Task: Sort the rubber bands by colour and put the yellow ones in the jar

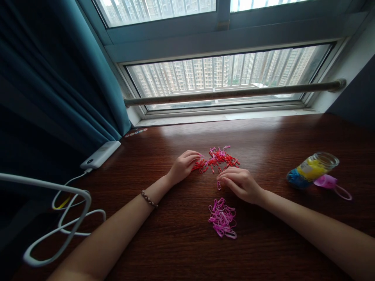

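A heap of small red and pink elastic bands [218,157] lies on the dark wooden table [181,242]. My left hand [184,166] rests at the heap's left edge, fingers curled onto the red bands. My right hand [240,183] sits just below the heap, thumb and fingers pinched on a single pink band [218,185]. Closer to me lies a separate pile of pink bands [222,217], apart from both hands. A beaded bracelet [149,199] circles my left wrist.
A clear jar [312,170] with yellow and blue bands lies on its side at the right, its pink lid [329,182] beside it. A white power bank [101,154] and looping white cable [67,218] sit at the left by the teal curtain [58,78]. The window [222,74] is behind.
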Demonstrator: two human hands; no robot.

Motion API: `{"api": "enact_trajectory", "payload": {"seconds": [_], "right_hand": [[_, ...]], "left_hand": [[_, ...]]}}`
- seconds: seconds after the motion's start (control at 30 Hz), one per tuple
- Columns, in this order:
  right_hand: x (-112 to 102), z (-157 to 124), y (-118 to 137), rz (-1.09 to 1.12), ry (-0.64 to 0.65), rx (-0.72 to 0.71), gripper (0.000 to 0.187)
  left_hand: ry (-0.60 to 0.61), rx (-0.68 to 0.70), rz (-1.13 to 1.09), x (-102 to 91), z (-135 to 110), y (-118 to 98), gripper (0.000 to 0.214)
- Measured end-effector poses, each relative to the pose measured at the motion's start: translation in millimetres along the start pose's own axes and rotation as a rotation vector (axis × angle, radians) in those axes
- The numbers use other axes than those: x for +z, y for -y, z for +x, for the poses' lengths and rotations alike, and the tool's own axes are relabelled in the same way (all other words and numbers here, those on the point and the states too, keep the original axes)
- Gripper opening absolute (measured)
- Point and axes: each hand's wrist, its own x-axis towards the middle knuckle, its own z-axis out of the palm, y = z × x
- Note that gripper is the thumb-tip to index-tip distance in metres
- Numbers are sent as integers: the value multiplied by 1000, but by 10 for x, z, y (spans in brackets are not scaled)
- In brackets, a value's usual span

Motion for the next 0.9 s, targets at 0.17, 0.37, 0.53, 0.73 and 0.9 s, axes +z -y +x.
{"api": "enact_trajectory", "payload": {"seconds": [0.17,0.37,0.53,0.73,0.9], "right_hand": [[25,21,-5,-78,130,-26,23],[-20,-5,17,113,248,-4,32],[-29,27,15,153,153,61,31],[-22,36,30,160,268,-4,28],[-57,1,11,177,-89,210,41]], "left_hand": [[-192,-147,-64,12,-34,36,8],[-221,-190,-87,22,-41,-72,10],[-107,-66,-127,46,-37,-300,10],[82,62,-213,85,-25,-620,14],[298,60,-332,135,-49,-714,18]]}}
